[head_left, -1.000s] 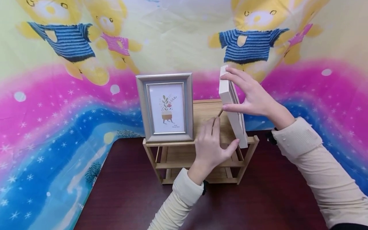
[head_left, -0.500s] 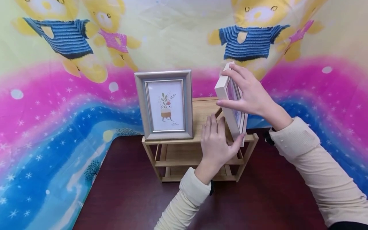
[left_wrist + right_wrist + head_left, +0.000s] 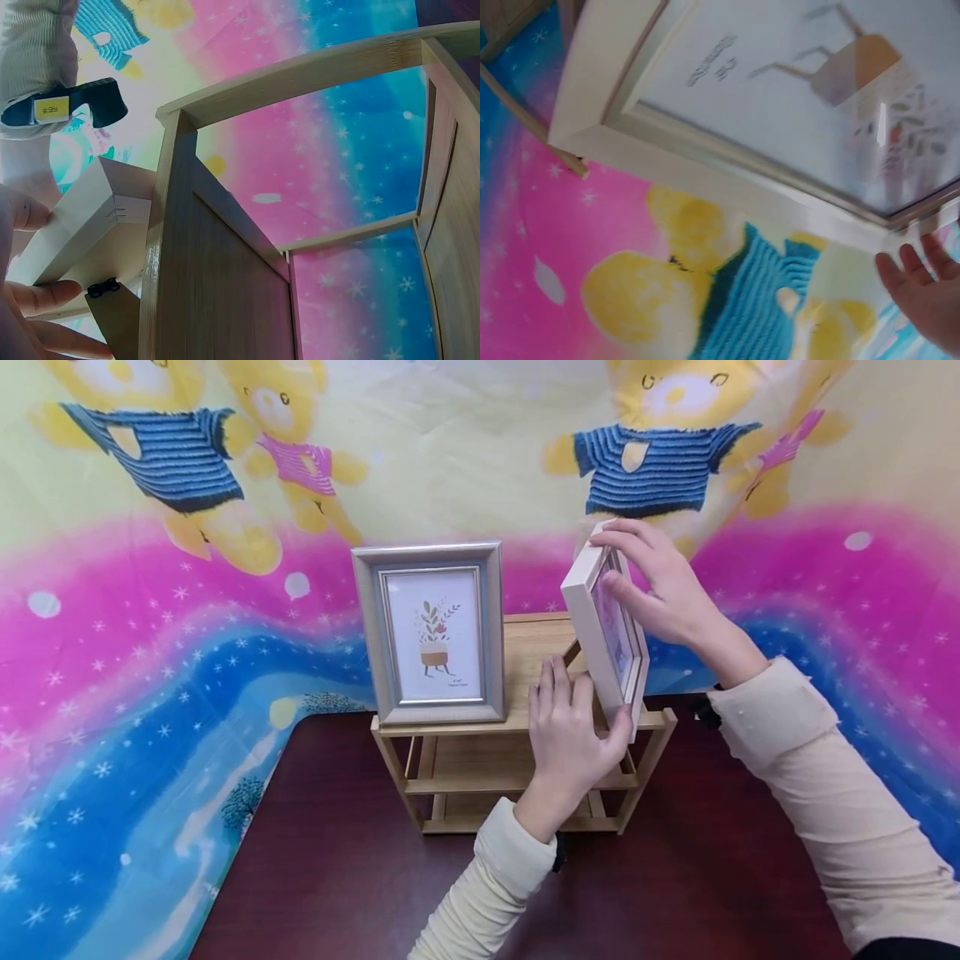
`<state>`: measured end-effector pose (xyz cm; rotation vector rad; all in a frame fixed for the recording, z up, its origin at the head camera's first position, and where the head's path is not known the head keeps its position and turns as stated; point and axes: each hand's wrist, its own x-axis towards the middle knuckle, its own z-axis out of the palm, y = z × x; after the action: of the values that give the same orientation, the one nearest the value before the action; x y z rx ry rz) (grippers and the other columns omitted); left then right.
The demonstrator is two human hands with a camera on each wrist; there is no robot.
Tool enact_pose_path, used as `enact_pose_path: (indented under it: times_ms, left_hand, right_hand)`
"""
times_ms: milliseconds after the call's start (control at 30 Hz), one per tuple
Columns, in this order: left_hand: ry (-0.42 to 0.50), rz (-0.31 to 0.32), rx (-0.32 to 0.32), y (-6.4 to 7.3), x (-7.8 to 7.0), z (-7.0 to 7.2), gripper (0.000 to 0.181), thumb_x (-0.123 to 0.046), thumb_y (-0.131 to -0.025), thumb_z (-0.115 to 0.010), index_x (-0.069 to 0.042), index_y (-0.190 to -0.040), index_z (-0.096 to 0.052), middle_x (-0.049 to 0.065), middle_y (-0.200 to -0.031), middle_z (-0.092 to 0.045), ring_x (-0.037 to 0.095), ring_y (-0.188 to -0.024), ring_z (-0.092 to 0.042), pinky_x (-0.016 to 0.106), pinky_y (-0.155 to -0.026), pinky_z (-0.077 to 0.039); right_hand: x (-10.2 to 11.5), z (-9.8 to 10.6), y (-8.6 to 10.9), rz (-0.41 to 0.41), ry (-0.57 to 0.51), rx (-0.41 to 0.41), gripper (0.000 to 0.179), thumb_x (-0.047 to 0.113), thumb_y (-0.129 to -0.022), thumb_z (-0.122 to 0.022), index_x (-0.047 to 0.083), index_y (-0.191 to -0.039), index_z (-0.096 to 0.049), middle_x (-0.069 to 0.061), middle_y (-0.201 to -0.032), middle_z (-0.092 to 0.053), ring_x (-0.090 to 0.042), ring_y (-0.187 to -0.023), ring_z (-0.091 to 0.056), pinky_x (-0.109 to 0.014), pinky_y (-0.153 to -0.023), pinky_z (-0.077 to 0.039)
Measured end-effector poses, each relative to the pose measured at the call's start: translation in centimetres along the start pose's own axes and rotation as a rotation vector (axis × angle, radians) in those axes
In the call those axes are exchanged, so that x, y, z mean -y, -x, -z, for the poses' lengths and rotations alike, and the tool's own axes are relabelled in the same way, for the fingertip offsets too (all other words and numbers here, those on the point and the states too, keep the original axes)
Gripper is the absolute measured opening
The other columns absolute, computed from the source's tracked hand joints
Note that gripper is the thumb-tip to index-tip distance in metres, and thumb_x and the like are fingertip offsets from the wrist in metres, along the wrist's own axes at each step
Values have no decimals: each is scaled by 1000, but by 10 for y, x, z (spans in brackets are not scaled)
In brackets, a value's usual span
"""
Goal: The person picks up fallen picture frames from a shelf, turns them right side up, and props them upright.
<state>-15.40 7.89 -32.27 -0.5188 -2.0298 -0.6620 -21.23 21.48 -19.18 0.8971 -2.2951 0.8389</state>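
A white picture frame [image 3: 592, 618] stands tilted on the right side of the wooden rack's top, its picture turned to the right. My right hand [image 3: 663, 585] holds its upper part, with fingers over the top edge and thumb at the picture side. My left hand [image 3: 566, 739] is low by the frame. Its thumb touches the lower edge, while its fairly straight fingers reach to the back and the stand leg [image 3: 120, 322]. In the left wrist view a black hinge [image 3: 103, 287] joins the leg to the back. The picture [image 3: 615, 618] is seen at a slant.
A silver-grey picture frame [image 3: 491, 635] with a potted-plant print stands upright on the rack's left side. The tiered wooden rack [image 3: 457, 768] rests on a dark red table [image 3: 315, 843]. Behind it hangs a bear-print cloth [image 3: 450, 460].
The white frame has turned so its picture shows more. My right thumb has left the frame's side edge for its picture side. My left hand has shifted right and let the leg's tip go.
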Motion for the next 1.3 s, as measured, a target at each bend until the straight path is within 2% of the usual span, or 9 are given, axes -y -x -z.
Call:
enact_pose_path:
  times_ms: [233,500,667,833,1033,1300]
  left_hand:
    - [-8,6,2,0,1,-1,35,-37,-76,-60,-5,-91,-59,27,-116,-56,38,-111,-51,53,-84,-45]
    - [-4,8,12,0,1,-2,37,-38,-77,-60,-5,-92,-59,26,-118,-55,38,-112,-51,53,-85,-44]
    - [-9,0,6,0,2,-1,36,-37,-77,-60,-5,-93,-59,25,-117,-56,37,-112,-51,52,-85,-44]
    - [10,3,13,0,3,0,37,-37,-77,-61,-5,-94,-59,25,-118,-55,37,-113,-50,52,-86,-44]
    - [54,7,43,1,8,0,39,-35,-77,-61,-3,-98,-59,27,-121,-53,38,-115,-48,50,-88,-44]
    - [141,-14,54,-3,19,1,36,-30,-75,-62,-1,-96,-57,28,-121,-52,38,-116,-48,44,-95,-40]
  right_hand:
    - [-19,3,-4,-39,-101,-54,65,54,-92,-35,2,-127,-51,-16,-135,-40,-30,-126,-30,-56,-102,-20]
    - [-28,8,-12,-170,-119,-5,53,42,-97,-32,4,-131,-48,-14,-139,-37,-28,-130,-27,-54,-106,-13]
    - [-30,7,-15,-265,-227,43,48,34,-99,-28,6,-136,-41,-17,-136,-40,-31,-125,-35,-51,-104,-24]
    - [-35,6,-17,-341,-321,79,47,35,-99,-24,12,-137,-39,-17,-128,-46,-30,-114,-46,-46,-94,-38]
    - [-40,8,-17,-363,-375,84,48,38,-98,-26,12,-136,-39,-7,-114,-52,-19,-101,-51,-30,-82,-44]
    - [-42,13,-14,-363,-391,86,47,37,-98,-29,11,-136,-39,-6,-116,-49,-20,-102,-48,-26,-82,-44]
